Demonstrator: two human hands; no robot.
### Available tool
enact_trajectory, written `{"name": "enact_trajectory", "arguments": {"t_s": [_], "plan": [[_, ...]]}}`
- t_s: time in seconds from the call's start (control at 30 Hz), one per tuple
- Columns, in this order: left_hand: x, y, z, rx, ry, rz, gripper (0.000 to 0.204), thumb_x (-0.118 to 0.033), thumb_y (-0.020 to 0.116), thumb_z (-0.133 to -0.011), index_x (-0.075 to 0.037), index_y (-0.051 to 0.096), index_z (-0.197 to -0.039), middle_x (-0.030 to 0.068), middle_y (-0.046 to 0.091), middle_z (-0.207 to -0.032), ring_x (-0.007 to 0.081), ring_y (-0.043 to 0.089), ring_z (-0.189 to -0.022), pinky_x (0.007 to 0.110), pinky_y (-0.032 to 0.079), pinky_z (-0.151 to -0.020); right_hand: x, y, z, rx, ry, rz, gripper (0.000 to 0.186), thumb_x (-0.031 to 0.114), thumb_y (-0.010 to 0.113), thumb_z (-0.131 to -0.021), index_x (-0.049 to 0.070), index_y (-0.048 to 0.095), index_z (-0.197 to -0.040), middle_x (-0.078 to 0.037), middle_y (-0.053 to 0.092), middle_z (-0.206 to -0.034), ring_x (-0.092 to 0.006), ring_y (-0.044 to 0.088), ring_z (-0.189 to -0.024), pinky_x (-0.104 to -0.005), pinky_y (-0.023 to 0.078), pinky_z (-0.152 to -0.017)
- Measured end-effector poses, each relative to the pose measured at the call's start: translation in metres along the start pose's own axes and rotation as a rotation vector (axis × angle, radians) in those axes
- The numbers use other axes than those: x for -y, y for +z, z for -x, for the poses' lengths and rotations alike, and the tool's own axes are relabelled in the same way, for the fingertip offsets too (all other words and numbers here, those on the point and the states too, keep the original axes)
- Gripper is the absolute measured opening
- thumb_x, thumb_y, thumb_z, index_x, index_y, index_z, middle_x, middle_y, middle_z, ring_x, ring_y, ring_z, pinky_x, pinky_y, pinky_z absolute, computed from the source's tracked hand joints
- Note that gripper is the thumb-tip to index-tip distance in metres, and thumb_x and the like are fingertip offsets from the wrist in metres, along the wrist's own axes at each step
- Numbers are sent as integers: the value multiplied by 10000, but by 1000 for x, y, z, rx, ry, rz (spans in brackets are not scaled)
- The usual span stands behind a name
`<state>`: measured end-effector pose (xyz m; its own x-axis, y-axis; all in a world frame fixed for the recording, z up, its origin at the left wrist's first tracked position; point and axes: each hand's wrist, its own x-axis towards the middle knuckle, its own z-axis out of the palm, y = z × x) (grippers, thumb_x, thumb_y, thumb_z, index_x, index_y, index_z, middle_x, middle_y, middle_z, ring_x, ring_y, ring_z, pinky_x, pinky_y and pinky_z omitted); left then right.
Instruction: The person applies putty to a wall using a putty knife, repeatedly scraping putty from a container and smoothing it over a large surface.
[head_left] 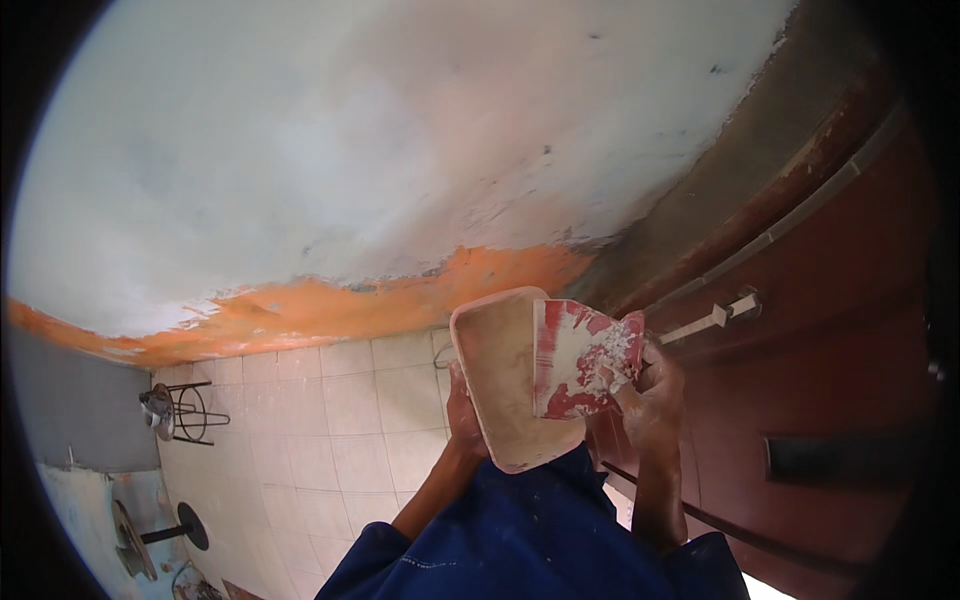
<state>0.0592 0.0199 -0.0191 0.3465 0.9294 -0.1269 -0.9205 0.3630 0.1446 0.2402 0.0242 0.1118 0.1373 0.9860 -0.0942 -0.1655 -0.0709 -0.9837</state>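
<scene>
My left hand (464,410) grips the left side of a shallow rectangular tub (497,385), beige inside with a pinkish rim, tilted in front of my body. In my right hand (655,390) is a wide red putty spreader (575,355), smeared with white putty. Its straight edge lies over the right part of the tub; whether it touches the inside I cannot tell. White putty crumbs cling near my fingers and on my skin. What lies in the tub beneath the spreader is hidden.
A wall (330,150) fills the top, whitish above an orange strip (400,310). To the right is a dark red door (830,340) with a metal bolt (730,312). Pale floor tiles (300,420) spread at left, with a stool (195,412) and a black-based round stand (190,527).
</scene>
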Motion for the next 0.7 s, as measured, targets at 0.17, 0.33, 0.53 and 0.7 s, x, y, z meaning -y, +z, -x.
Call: {"name": "enact_trajectory", "arguments": {"t_s": [0.17,0.33,0.53,0.7], "plan": [[4,35,0,13,147,-80,576,-496,244,-976,-82,348,-1364,124,480,-1284,263,505,-1147,414,423,-976,1,1,1,-16,18,43,260,-59,567,-817,-52,545,-1076,-76,641,-930,-103,609,-831,-256,507,-733],[1,22,9,-41,196,-109,561,-481,229,-985,-74,368,-1345,114,512,-1241,243,528,-1116,388,451,-945,-4,7,7,42,-28,370,295,12,587,-809,-48,526,-1092,-154,645,-935,-181,643,-805,-296,512,-731],[0,19,19,-222,188,-413,653,-568,248,-945,-79,340,-1368,139,497,-1263,287,532,-1099,439,464,-928,-19,26,7,88,-204,588,366,34,600,-744,-59,513,-1087,-206,633,-841,-317,660,-777,-379,509,-713],[-1,1,29,-221,128,-285,639,-564,247,-947,-85,353,-1356,118,521,-1218,251,554,-1050,402,485,-890,-20,33,4,63,-326,788,391,20,598,-712,-53,522,-1089,-223,627,-848,-331,659,-783,-382,512,-709]]}}
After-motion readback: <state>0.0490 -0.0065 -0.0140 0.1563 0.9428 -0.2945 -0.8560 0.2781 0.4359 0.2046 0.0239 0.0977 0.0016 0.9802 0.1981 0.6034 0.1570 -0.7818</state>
